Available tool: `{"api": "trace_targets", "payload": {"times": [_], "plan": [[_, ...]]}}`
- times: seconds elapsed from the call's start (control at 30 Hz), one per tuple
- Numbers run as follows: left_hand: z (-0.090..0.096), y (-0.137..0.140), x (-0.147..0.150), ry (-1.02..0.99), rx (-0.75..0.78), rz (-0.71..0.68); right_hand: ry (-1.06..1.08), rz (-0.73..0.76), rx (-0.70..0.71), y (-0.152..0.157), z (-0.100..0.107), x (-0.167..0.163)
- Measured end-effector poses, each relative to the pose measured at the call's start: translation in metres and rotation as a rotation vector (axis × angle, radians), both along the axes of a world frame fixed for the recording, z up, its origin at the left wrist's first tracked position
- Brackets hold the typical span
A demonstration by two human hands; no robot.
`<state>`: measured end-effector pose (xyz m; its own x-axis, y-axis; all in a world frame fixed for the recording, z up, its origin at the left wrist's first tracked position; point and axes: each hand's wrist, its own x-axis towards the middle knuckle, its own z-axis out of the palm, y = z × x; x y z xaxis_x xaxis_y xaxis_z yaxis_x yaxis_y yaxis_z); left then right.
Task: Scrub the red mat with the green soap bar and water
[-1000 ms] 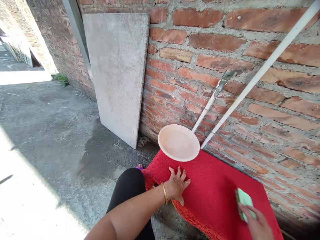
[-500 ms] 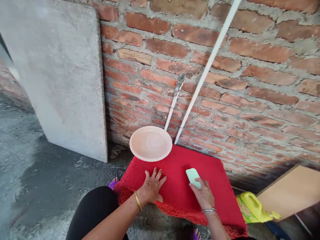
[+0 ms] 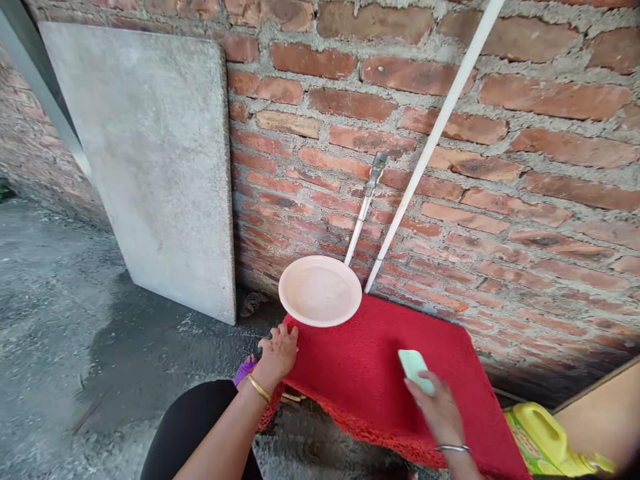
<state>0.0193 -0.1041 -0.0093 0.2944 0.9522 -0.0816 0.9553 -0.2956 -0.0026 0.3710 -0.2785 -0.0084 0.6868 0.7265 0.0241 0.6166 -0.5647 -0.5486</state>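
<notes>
We see our left hand shifted since half a second ago: then it lay flat with fingers spread on the red cloth, and now it sits at the cloth's left edge, left of the frame's centre, its fingers bent and drawn closer together; whether they grip the fabric, we cannot tell. That leaves bare the stretch of cloth below the basin, and we judge that the left hand can now steady the cloth only from its edge. Our right hand, right of centre in the lower half, pinches the pale green brush between thumb and fingers, much where it was over the cloth; its underside is hidden, so we cannot say how firmly it meets the fabric. The cloth fills the lower middle of the frame, and the basin keeps its place at its upper left corner, near the brick wall. At the lower right, a yellow jug lies just beside the cloth.
</notes>
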Motion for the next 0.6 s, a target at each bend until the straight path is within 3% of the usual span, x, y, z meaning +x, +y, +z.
{"api": "trace_targets", "payload": {"times": [0.17,0.23,0.3,0.37,0.43,0.6], "plan": [[-0.021,0.006,-0.004,-0.057,0.033,0.068,0.017,0.424,-0.041,0.063,0.009,-0.148],[-0.025,0.009,-0.003,-0.07,0.037,0.066,-0.025,0.543,-0.07,0.073,0.009,-0.187],[-0.026,0.011,-0.002,-0.077,0.048,0.055,-0.071,0.6,-0.104,0.076,0.008,-0.205],[-0.026,0.013,0.0,-0.085,0.057,0.051,-0.106,0.595,-0.129,0.074,0.007,-0.201],[-0.024,0.014,0.001,-0.09,0.062,0.051,-0.122,0.53,-0.142,0.065,0.006,-0.175],[-0.017,0.014,0.005,-0.096,0.064,0.038,-0.057,0.129,-0.22,0.005,0.004,-0.047]]}}
